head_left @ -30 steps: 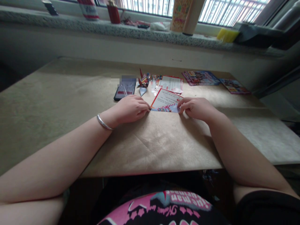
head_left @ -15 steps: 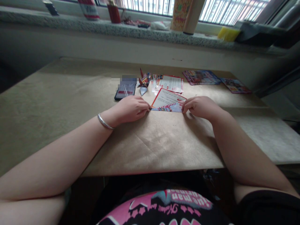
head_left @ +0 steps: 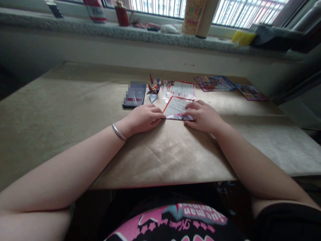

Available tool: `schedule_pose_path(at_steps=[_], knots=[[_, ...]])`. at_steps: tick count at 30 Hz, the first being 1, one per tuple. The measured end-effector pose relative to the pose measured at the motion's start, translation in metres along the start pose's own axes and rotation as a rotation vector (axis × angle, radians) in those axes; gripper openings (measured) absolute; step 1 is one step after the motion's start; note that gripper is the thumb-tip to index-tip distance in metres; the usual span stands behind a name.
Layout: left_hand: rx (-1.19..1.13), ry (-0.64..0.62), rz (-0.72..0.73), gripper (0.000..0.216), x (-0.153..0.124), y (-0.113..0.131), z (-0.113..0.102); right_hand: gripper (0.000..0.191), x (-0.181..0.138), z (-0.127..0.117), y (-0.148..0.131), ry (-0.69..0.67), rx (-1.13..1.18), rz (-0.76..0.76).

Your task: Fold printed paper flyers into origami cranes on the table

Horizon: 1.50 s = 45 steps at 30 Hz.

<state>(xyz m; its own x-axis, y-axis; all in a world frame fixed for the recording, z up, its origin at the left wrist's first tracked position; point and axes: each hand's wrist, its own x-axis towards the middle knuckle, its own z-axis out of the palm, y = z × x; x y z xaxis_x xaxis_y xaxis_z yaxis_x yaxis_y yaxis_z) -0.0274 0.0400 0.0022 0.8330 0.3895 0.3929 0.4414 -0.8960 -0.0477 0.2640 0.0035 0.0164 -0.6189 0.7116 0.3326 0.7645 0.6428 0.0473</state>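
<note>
A printed sheet of paper (head_left: 175,104) with a red border lies on the table in front of me, its near edge folded over into a narrow coloured flap. At the sheet's left corner is my left hand (head_left: 146,117), fingers closed together and gripping that corner; a silver bracelet circles the wrist. My right hand (head_left: 202,115) lies over the sheet's right side with its fingers spread, touching the fold and covering the right corner. Just beyond the sheet are a small folded paper figure (head_left: 154,87) and a stack of printed sheets (head_left: 185,89).
A phone (head_left: 135,95) lies beyond my left hand. Colourful printed cards (head_left: 215,83) and another card pile (head_left: 251,92) lie at the back right of the table (head_left: 150,154). Bottles, a tall carton (head_left: 191,16) and a yellow item (head_left: 243,37) stand on the windowsill.
My right hand has let go of the right corner and slid left along the fold, its fingers now spread over the paper. My left hand has shifted slightly right, staying at the left corner.
</note>
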Motion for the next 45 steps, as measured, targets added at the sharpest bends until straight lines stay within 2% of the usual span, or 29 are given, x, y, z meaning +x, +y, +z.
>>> schedule_pose_path(at_steps=[4,9,14,19,26,41,45], knots=[[0.090,-0.006,-0.018,0.026,0.005,0.005,0.003,0.025,0.009,0.010,-0.011,-0.008,-0.009,-0.001],[0.190,0.004,-0.062,0.021,0.012,0.011,0.006,0.024,0.021,0.016,-0.029,0.043,-0.081,0.045],[0.142,0.065,-0.089,0.016,0.016,0.017,0.008,0.023,0.027,0.018,-0.049,0.118,-0.067,0.112],[0.033,0.131,-0.151,0.013,0.017,0.021,0.009,0.023,0.028,0.018,-0.059,0.123,-0.045,0.147],[-0.065,0.174,-0.173,0.015,0.015,0.018,0.010,0.018,0.025,0.013,-0.054,0.179,-0.017,0.115],[-0.056,0.128,-0.189,0.016,0.005,0.006,0.001,0.014,0.012,0.004,-0.032,0.224,0.000,0.155],[-0.047,0.153,-0.192,0.017,0.004,0.004,0.002,0.013,0.011,0.003,-0.032,0.218,0.008,0.154]])
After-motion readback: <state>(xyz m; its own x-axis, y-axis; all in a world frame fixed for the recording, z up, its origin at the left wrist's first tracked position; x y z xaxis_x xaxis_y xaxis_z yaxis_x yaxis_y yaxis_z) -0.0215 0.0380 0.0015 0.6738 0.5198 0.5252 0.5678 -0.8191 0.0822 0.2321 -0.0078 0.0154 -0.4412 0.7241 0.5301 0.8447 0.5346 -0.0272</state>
